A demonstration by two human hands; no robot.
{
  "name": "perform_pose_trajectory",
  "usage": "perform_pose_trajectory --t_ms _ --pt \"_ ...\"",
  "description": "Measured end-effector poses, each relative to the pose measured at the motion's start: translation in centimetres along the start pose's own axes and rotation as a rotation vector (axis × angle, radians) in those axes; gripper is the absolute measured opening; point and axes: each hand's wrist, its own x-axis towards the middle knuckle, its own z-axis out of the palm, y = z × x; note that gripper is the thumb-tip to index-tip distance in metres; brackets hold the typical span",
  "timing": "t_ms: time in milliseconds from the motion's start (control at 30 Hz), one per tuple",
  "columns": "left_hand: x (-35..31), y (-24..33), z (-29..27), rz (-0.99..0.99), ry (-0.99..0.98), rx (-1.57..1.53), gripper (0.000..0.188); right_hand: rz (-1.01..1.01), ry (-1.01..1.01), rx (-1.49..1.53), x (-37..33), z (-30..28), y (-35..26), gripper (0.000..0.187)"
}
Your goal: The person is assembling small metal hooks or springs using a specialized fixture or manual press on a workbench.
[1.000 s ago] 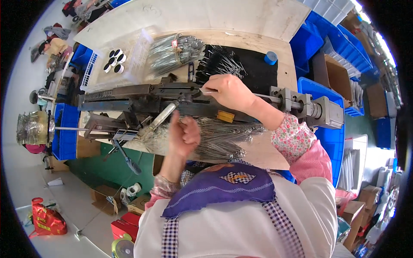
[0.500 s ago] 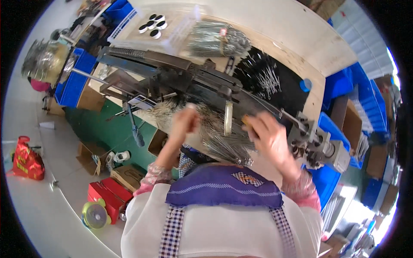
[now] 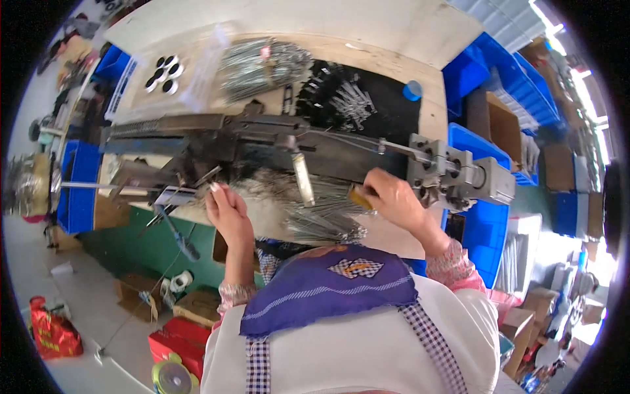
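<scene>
My left hand (image 3: pixel 230 213) is closed in a pinch beside the dark metal fixture of the bench machine (image 3: pixel 216 141). Something whitish shows at its fingertips, too small to make out. My right hand (image 3: pixel 395 200) grips a small yellow-brown block (image 3: pixel 359 197) over the right end of a pile of thin metal rods (image 3: pixel 321 220). From the machine's bar a pale, tape-wrapped handle (image 3: pixel 303 178) hangs down between my hands. A metal clamp unit (image 3: pixel 459 172) is mounted at the machine's right end, just beyond my right hand.
Behind the machine lie a bundle of metal rods (image 3: pixel 262 65) and a black mat (image 3: pixel 394 108) with loose small metal pieces. A clear plastic bin (image 3: pixel 197 82) holds several black-and-white round parts. A blue cap (image 3: pixel 412 90) sits near the mat. Blue crates (image 3: pixel 482 157) stand at the right.
My left hand has moved left, up to the machine's fixture. My right hand stays near the right end with the block. The whole view has turned and shifted.
</scene>
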Motion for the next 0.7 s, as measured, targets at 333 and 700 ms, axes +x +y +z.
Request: perform_pose_trajectory --t_ms 333,700 --pt "-5.2 -2.9 16.2 -0.880 -0.843 0.100 0.028 -0.049 -0.610 0.183 -2.5 -4.6 -0.5 0.023" --pt "-5.4 -3.1 15.0 -0.415 -0.492 0.137 0.026 -0.081 0.182 -0.146 10.2 -4.9 0.2 0.033"
